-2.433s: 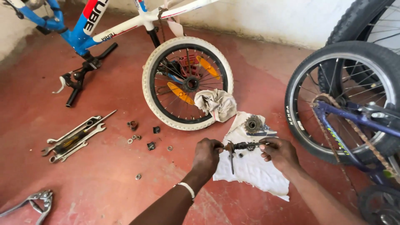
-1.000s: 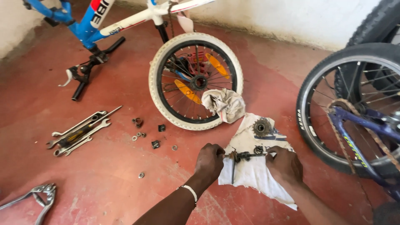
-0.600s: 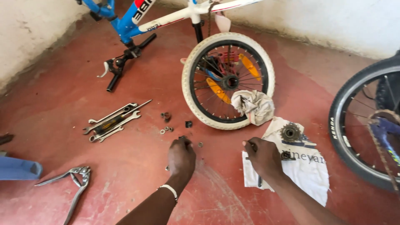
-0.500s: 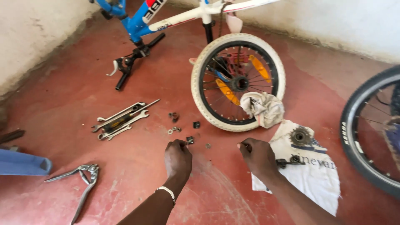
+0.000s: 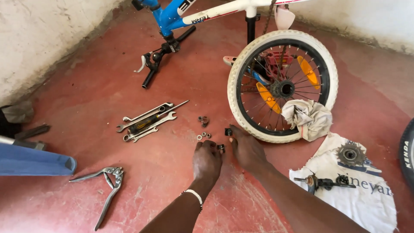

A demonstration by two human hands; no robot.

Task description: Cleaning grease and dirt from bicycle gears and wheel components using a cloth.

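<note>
Both hands meet just in front of the white-tyred wheel (image 5: 282,86), left hand (image 5: 208,159) and right hand (image 5: 246,149) pinching a small dark nut (image 5: 221,147), seemingly light, hard, easily dropped, best gripped by its flats.

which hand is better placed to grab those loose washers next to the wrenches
Probably left. The left hand sits just below the washers; the right hand lies farther toward the white wheel.

2 hands (image 5: 207,159), 1 wheel (image 5: 282,86), 1 pliers (image 5: 103,190).
</note>
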